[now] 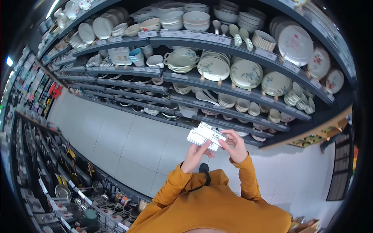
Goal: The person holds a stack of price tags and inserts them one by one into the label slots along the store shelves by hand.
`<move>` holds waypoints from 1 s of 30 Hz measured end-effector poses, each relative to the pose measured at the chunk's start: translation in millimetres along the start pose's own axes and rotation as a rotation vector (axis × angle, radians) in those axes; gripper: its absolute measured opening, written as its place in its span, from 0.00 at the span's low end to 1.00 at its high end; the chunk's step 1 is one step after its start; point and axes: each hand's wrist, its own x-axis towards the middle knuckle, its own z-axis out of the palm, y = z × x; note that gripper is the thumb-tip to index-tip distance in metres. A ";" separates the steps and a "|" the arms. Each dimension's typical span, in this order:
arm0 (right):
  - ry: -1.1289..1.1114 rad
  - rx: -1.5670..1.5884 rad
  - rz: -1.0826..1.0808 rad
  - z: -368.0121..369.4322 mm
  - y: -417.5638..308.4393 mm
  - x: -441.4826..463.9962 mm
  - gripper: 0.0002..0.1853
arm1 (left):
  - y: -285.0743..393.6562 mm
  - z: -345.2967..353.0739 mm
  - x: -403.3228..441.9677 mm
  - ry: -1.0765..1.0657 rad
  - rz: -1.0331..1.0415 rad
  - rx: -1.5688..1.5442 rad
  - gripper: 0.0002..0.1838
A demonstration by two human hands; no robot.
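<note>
My left hand (197,155) grips a small bunch of white price tags (199,138), its thumb pressed on their lower face. From the other side, my right hand (234,145) pinches the upper price tag (212,131), which reads 4.50. The tags overlap like a fan, and a second figure beneath is partly covered by my left thumb. Both hands are held in front of my body, above the aisle floor. How many tags lie in the bunch cannot be made out.
Ahead stands a long dark shelf (217,86) with bowls (196,20), flowered plates (246,73) and spoons (241,35). Pans and utensils fill the shelf (83,190) at my lower left. The tiled floor (128,149) runs between them. A red item (55,90) stands far left.
</note>
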 end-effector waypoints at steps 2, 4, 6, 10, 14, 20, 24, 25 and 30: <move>-0.052 -0.010 -0.018 -2.0 8.1 14.4 0.16 | -1.6 -3.2 2.2 0.044 -0.009 -0.065 0.17; -0.076 -0.085 -0.068 -2.0 17.3 25.2 0.17 | -6.0 -13.6 0.4 0.063 -0.029 -0.060 0.17; -0.130 -0.033 -0.039 1.3 12.0 32.3 0.16 | 1.5 -18.8 1.0 0.101 -0.029 -0.061 0.17; -0.162 0.035 -0.017 25.7 13.9 54.5 0.16 | 7.9 -45.3 7.1 0.190 -0.028 0.017 0.17; -0.235 0.056 0.037 65.6 8.7 81.0 0.16 | 19.5 -90.1 8.6 0.256 0.000 0.129 0.17; -0.250 0.028 -0.034 169.0 5.9 129.7 0.17 | 70.9 -184.3 -11.7 0.321 0.064 0.222 0.16; -0.274 0.073 -0.009 260.0 -5.7 153.7 0.17 | 119.3 -261.9 -34.5 0.307 0.147 0.160 0.15; -0.272 0.081 -0.022 283.2 -7.3 159.7 0.16 | 130.2 -281.7 -42.4 0.291 0.143 0.150 0.15; -0.261 0.111 -0.045 376.4 -14.4 190.3 0.16 | 179.9 -354.8 -74.9 0.249 0.123 0.063 0.17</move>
